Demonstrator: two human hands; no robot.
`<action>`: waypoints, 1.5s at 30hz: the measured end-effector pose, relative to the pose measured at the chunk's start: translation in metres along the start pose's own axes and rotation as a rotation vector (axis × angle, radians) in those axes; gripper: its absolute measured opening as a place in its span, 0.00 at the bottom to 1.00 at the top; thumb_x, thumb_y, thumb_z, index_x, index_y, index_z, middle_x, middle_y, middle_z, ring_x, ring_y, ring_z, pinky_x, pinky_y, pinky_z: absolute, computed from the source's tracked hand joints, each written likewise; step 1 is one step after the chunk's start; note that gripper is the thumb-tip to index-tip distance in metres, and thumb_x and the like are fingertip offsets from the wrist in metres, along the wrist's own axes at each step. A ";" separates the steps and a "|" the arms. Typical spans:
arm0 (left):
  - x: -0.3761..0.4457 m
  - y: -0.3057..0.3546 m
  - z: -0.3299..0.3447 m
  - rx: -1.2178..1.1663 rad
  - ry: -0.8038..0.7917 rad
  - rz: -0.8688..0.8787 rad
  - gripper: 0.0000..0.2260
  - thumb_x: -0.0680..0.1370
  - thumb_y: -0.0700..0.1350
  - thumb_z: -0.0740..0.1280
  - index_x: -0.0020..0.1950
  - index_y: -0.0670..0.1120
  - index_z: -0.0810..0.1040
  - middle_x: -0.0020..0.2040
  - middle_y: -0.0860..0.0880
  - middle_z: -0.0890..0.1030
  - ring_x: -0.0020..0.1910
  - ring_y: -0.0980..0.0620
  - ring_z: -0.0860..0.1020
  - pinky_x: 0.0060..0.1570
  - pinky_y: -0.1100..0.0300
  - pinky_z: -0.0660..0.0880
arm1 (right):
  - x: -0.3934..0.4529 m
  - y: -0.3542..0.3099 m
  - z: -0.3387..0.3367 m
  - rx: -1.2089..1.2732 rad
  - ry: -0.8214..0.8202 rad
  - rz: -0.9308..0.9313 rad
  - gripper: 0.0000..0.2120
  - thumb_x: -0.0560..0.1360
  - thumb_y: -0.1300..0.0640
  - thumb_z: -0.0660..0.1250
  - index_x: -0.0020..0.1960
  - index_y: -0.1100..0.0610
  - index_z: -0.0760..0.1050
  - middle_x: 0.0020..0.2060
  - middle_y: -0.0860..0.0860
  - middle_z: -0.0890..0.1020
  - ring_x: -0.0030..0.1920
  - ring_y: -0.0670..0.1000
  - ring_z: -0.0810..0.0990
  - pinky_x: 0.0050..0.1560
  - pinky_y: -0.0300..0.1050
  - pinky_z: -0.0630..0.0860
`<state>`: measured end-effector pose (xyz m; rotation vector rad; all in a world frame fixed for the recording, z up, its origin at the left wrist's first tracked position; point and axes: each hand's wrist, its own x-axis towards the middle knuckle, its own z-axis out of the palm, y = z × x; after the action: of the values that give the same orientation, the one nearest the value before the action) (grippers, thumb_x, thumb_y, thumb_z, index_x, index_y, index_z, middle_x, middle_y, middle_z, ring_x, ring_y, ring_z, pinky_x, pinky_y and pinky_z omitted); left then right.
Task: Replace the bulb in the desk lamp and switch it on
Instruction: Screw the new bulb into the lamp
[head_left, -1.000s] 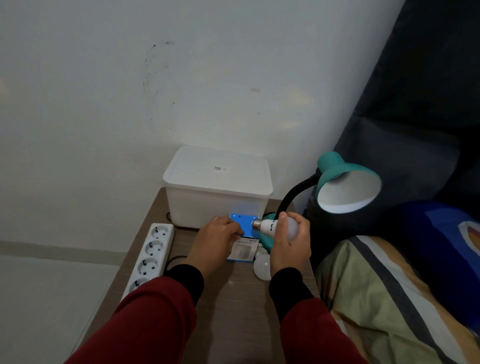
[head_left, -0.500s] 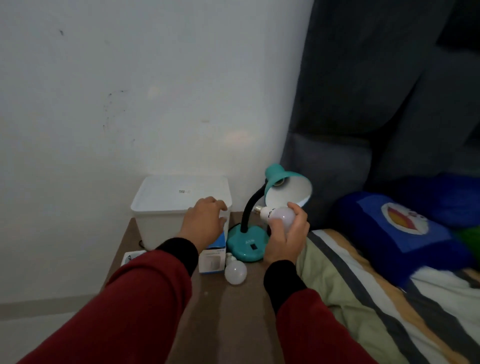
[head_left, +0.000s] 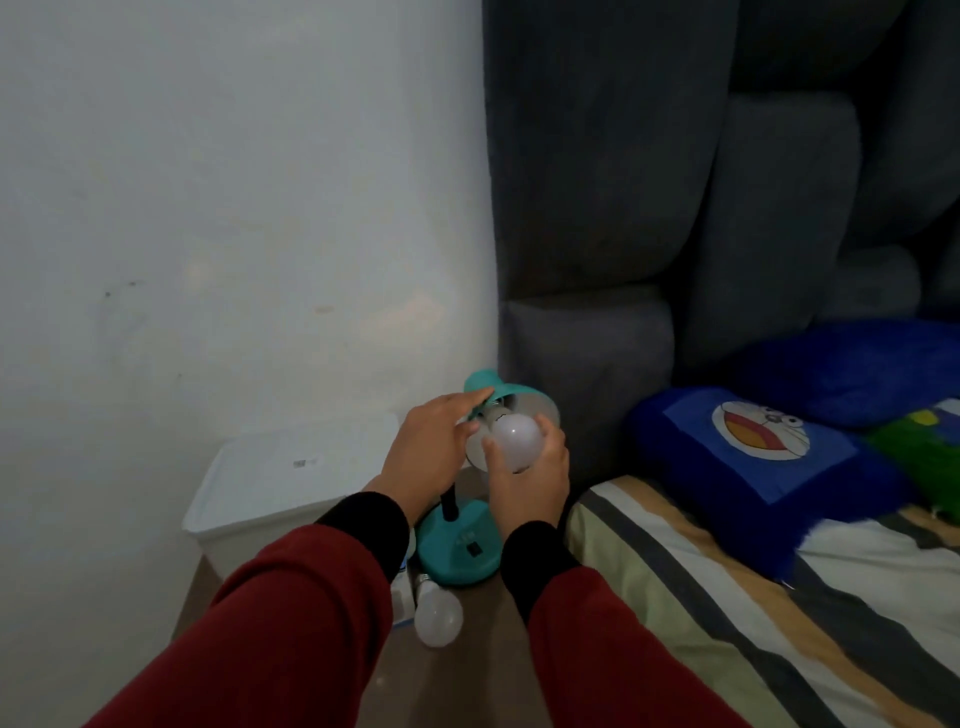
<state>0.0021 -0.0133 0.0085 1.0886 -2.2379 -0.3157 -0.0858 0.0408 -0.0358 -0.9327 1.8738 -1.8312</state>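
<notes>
Bulb held at the lamp shade

A spare bulb lies on the table beside the lamp base. Beyond it, the right hand grips a white bulb in curled fingers at the shade's mouth; the left hand rests its fingers together on the teal shade.

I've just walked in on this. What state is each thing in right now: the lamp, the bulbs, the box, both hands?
Teal desk lamp: upright on the table, unlit, shade tipped toward the person.
White frosted bulb: held at the shade's mouth; whether it is seated, cannot tell.
Second white bulb: lying loose on the brown table.
White plastic storage box: lid on.
Left hand: steadying the shade.
Right hand: fingers around the bulb.
</notes>
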 end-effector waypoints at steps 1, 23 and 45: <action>0.000 -0.001 0.001 -0.014 0.021 0.001 0.18 0.78 0.36 0.63 0.67 0.48 0.73 0.66 0.45 0.76 0.64 0.49 0.74 0.57 0.79 0.58 | 0.002 0.000 0.003 -0.003 -0.001 0.000 0.30 0.71 0.54 0.71 0.70 0.53 0.64 0.65 0.56 0.70 0.64 0.55 0.72 0.60 0.43 0.70; 0.005 -0.007 0.005 -0.106 0.047 -0.024 0.18 0.77 0.35 0.65 0.65 0.49 0.76 0.58 0.43 0.81 0.57 0.48 0.78 0.56 0.68 0.67 | 0.018 0.013 0.012 0.141 -0.062 0.187 0.34 0.70 0.51 0.72 0.72 0.51 0.61 0.61 0.55 0.72 0.56 0.55 0.78 0.58 0.47 0.76; 0.005 -0.009 0.005 -0.109 0.047 -0.045 0.18 0.77 0.35 0.65 0.65 0.50 0.75 0.60 0.45 0.80 0.58 0.50 0.77 0.56 0.71 0.66 | 0.015 0.013 0.014 0.250 -0.148 0.278 0.36 0.70 0.50 0.72 0.72 0.49 0.58 0.57 0.52 0.75 0.51 0.52 0.79 0.55 0.46 0.77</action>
<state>0.0018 -0.0227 0.0025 1.0787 -2.1310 -0.4221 -0.0898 0.0194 -0.0467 -0.6639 1.5545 -1.7267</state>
